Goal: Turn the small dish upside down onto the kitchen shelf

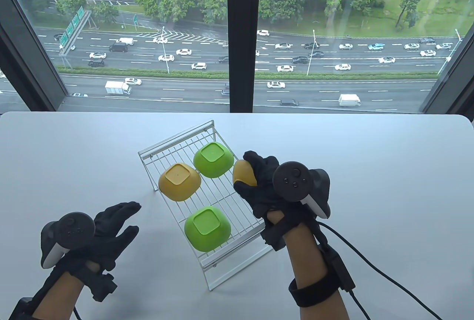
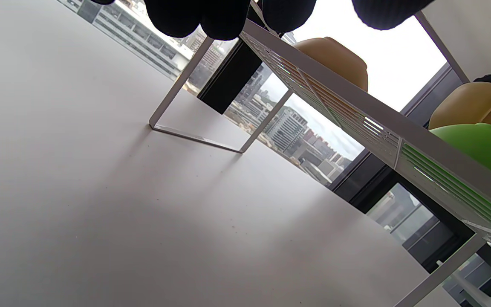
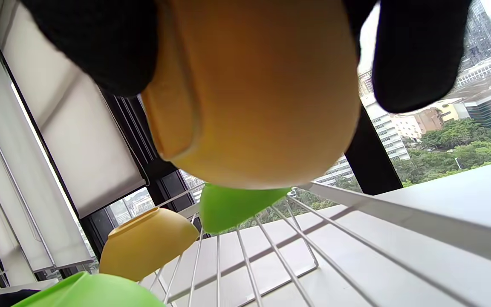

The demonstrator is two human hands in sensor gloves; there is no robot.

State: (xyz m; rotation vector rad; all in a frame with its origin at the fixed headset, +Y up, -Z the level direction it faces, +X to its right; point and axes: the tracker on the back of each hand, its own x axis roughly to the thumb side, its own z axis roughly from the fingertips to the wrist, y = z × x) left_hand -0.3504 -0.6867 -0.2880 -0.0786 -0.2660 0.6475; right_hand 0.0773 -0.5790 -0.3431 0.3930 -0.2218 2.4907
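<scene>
Two green dishes (image 1: 208,228), two yellow dishes (image 1: 180,181), white shelf (image 1: 237,201).

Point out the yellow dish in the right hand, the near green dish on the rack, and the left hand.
held yellow dish (image 3: 254,94), right wrist view, its outer side wall.
near green dish (image 1: 207,228), table view, its upturned base.
left hand (image 1: 105,229), table view, back of the glove.

Smooth matt plastic dishes (image 1: 180,181) sit on a white-coated wire shelf (image 1: 237,201) over a matt white worktop (image 1: 370,157).
</scene>
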